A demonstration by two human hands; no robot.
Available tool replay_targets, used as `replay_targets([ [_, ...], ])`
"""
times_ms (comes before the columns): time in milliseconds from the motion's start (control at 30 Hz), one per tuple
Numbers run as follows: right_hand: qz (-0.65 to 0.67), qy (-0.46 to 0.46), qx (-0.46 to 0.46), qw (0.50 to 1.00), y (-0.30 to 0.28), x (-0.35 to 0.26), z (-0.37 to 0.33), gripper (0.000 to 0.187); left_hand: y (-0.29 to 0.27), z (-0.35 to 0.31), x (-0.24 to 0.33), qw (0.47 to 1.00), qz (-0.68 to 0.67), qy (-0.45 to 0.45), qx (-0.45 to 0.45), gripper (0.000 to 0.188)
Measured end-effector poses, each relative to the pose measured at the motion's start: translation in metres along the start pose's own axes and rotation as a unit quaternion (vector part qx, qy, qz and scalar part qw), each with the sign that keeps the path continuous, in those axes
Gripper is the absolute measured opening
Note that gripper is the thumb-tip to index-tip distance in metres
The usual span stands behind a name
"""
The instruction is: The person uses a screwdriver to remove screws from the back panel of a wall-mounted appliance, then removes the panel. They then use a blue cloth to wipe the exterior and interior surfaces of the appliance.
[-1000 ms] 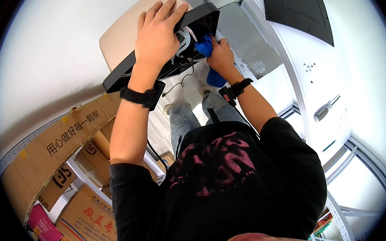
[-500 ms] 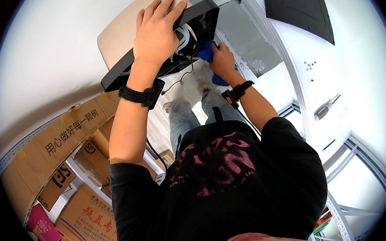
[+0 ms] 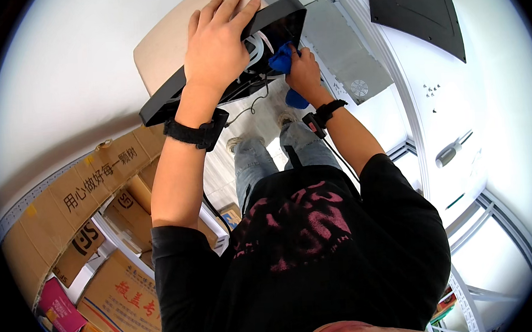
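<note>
A black-rimmed housing point(image 3: 169, 99) is tilted in front of me, with a beige panel point(image 3: 157, 45) beyond its rim. Pale tubes or cables point(image 3: 258, 44) show in its dark inside. My left hand point(image 3: 215, 54) grips over the rim, fingers spread across the beige side; its thumb is hidden. Bunched in my right hand point(image 3: 304, 71) is a blue cloth point(image 3: 281, 60), pressed against the housing's inner right part. More blue material point(image 3: 296, 99) shows below that hand. A thin dark cable point(image 3: 266, 94) dangles from the housing.
At right, the white table point(image 3: 421, 134) bears a black panel point(image 3: 417, 14), several small screws point(image 3: 431, 89), a grey-handled screwdriver point(image 3: 449, 154) and a thin green stick point(image 3: 454, 201). A grey metal plate point(image 3: 344, 47) with a round vent lies farther off. Cardboard boxes point(image 3: 113, 294) fill shelves at left.
My right hand has shifted slightly left and up with the blue cloth, so more of the cloth shows inside the housing. My left hand has barely moved.
</note>
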State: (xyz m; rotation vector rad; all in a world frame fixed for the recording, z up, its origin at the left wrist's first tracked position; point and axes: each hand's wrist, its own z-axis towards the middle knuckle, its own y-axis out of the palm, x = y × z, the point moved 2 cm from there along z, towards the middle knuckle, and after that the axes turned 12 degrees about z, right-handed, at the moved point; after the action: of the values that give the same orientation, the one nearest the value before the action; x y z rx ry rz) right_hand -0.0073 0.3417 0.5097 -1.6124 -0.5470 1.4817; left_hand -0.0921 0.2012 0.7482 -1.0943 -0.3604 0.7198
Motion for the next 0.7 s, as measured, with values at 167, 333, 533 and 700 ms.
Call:
replay_targets([
  [167, 0.013, 0.100, -0.043, 0.994, -0.003, -0.011, 0.006, 0.072, 0.000, -0.002, 0.000, 1.000, -0.002, 0.000, 0.000, 0.064],
  [333, 0.044, 0.118, -0.058, 0.990, -0.006, -0.006, 0.003, 0.070, 0.011, -0.008, -0.008, 1.000, 0.008, -0.011, -0.004, 0.066],
  [533, 0.048, 0.020, -0.051, 0.997, -0.009, -0.001, 0.003, 0.062, 0.015, -0.009, -0.007, 1.000, 0.007, -0.006, 0.004, 0.064],
  [700, 0.063, 0.076, -0.080, 0.992, -0.008, 0.009, 0.007, 0.054, 0.014, -0.009, -0.010, 1.000, 0.004, 0.003, 0.002, 0.057],
])
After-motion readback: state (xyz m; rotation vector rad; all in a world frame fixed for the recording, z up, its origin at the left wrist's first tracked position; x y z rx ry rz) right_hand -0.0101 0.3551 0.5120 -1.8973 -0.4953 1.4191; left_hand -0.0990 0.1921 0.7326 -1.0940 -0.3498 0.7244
